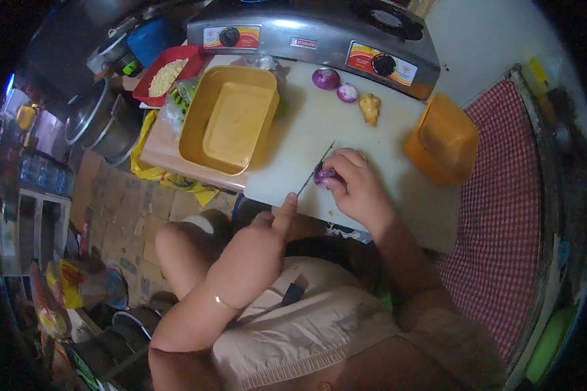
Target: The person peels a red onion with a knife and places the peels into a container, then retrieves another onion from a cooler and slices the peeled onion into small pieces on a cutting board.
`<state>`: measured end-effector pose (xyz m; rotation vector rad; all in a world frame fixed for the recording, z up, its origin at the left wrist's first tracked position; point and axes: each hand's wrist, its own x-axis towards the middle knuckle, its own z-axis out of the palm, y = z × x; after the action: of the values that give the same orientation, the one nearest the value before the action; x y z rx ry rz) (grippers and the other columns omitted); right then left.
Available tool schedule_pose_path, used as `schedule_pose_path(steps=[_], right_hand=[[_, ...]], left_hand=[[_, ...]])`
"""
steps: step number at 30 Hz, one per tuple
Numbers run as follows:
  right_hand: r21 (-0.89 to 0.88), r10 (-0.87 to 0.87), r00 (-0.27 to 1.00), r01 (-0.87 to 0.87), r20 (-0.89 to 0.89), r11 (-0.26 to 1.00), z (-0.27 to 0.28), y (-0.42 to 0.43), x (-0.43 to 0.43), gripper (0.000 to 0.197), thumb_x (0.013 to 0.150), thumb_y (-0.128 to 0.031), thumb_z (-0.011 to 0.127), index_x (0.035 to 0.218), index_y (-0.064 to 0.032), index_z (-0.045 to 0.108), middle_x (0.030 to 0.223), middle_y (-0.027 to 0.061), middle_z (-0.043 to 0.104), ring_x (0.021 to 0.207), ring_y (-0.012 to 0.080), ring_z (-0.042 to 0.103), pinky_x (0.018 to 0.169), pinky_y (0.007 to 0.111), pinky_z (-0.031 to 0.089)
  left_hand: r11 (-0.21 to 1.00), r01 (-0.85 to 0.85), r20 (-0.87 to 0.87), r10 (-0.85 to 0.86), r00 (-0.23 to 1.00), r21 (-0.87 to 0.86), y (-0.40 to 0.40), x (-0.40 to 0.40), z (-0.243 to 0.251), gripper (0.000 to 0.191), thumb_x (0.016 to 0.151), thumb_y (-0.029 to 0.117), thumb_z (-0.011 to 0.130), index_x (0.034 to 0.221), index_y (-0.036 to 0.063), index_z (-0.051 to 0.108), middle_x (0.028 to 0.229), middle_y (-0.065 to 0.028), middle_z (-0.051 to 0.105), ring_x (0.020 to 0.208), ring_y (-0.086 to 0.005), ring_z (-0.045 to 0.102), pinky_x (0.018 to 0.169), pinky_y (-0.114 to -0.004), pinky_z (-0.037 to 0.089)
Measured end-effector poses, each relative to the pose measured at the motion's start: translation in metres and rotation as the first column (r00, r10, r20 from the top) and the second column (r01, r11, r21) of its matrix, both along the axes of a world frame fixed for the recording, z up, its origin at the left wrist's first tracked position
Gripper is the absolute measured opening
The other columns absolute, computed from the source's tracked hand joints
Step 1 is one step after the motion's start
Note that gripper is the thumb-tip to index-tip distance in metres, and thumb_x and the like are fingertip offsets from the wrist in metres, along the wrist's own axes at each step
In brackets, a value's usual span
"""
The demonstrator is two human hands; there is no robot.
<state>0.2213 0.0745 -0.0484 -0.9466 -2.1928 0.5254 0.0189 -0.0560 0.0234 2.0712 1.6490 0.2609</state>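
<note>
My left hand grips a knife, its index finger stretched along the spine; the handle is hidden in the fist. The thin dark blade points up and away, its side against a purple onion. Fingers and thumb of my right hand hold this onion on the white cutting board. How far the blade has cut in, I cannot tell. Farther back on the board lie a whole red onion, a smaller purple-and-white onion and a piece of ginger root.
A yellow plastic container stands left of my hands, an orange one to the right. Behind the board is a gas stove. A red basket holds pale chopped pieces beside bagged green vegetables. Red checked cloth hangs at right.
</note>
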Motion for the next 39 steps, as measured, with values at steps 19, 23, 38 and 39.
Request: schedule_pose_path(steps=[19, 23, 38, 39], right_hand=[[-0.145, 0.039, 0.994, -0.053, -0.1, 0.988, -0.009, 0.012, -0.001, 0.027, 0.071, -0.003, 0.074, 0.094, -0.0051, 0.061, 0.098, 0.0143, 0.06, 0.097, 0.0363, 0.057, 0.082, 0.042, 0.048], [-0.096, 0.024, 0.994, -0.034, -0.104, 0.995, -0.02, 0.014, 0.003, 0.028, 0.073, 0.006, 0.068, 0.099, -0.0032, 0.06, 0.101, 0.0111, 0.056, 0.093, 0.0264, 0.057, 0.076, 0.032, 0.049], [-0.103, 0.025, 0.993, -0.037, -0.118, 0.994, -0.015, 0.009, 0.0, 0.027, 0.073, 0.007, 0.068, 0.096, -0.0034, 0.061, 0.098, 0.0089, 0.053, 0.085, 0.0226, 0.057, 0.07, 0.03, 0.049], [-0.115, 0.017, 0.991, -0.033, -0.136, 0.993, -0.019, 0.01, 0.001, 0.026, 0.073, 0.007, 0.068, 0.096, -0.0033, 0.061, 0.098, 0.0087, 0.052, 0.084, 0.0224, 0.056, 0.07, 0.029, 0.049]], left_hand=[[0.996, -0.037, 0.101, 0.045, 0.994, -0.079, 0.013, -0.007, -0.015, 0.074, 0.079, -0.003, 0.053, 0.149, 0.0001, 0.031, 0.095, -0.0283, 0.06, 0.081, -0.0435, 0.063, 0.074, -0.047, 0.053], [0.999, -0.037, 0.097, 0.041, 0.994, -0.036, 0.017, -0.007, -0.018, 0.075, 0.078, -0.002, 0.054, 0.149, 0.0006, 0.03, 0.097, -0.0288, 0.061, 0.081, -0.0435, 0.063, 0.075, -0.047, 0.053], [1.0, -0.02, 0.134, 0.022, 0.991, -0.01, 0.023, -0.007, -0.022, 0.074, 0.077, -0.004, 0.054, 0.148, -0.0005, 0.032, 0.097, -0.0305, 0.061, 0.085, -0.043, 0.063, 0.077, -0.046, 0.053], [0.998, -0.028, 0.125, 0.034, 0.992, -0.052, 0.023, -0.007, -0.015, 0.074, 0.077, -0.004, 0.053, 0.148, -0.0008, 0.033, 0.096, -0.0306, 0.061, 0.085, -0.0434, 0.063, 0.077, -0.046, 0.053]])
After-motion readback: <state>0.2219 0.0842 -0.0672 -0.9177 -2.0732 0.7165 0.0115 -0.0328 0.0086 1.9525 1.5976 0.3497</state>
